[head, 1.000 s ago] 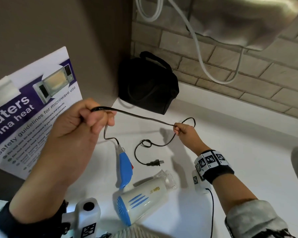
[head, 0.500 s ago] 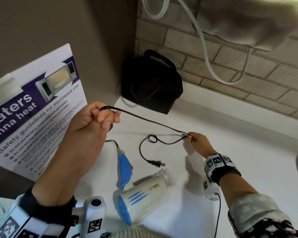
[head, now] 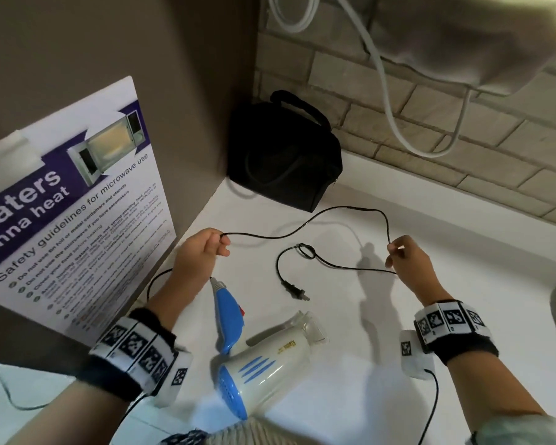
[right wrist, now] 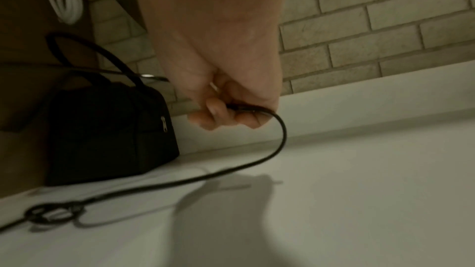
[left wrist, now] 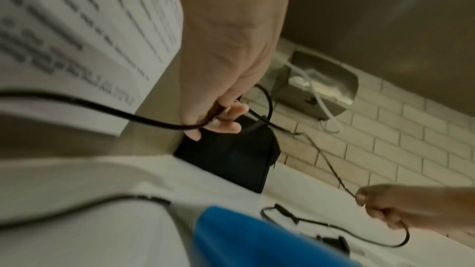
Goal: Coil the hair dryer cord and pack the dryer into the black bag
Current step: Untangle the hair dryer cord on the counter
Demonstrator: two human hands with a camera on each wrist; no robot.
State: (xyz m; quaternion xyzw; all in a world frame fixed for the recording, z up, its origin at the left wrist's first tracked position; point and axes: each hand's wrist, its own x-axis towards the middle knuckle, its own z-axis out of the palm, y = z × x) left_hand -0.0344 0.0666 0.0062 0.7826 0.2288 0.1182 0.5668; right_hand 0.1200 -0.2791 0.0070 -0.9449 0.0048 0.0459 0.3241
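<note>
Above the counter (head: 350,364), both hands pinch the slack cord (head: 302,224).

White-and-blue hair dryer (head: 264,364) lies on its side; black cord (head: 302,226) uncoiled, knotted; black bag (head: 283,155) upright behind.

Your hair dryer (head: 264,364) lies near on the counter (head: 382,380), its plug (head: 294,290) just beyond it. The bag (head: 283,155) stands in the far corner; the poster (head: 71,213) leans at left.
</note>
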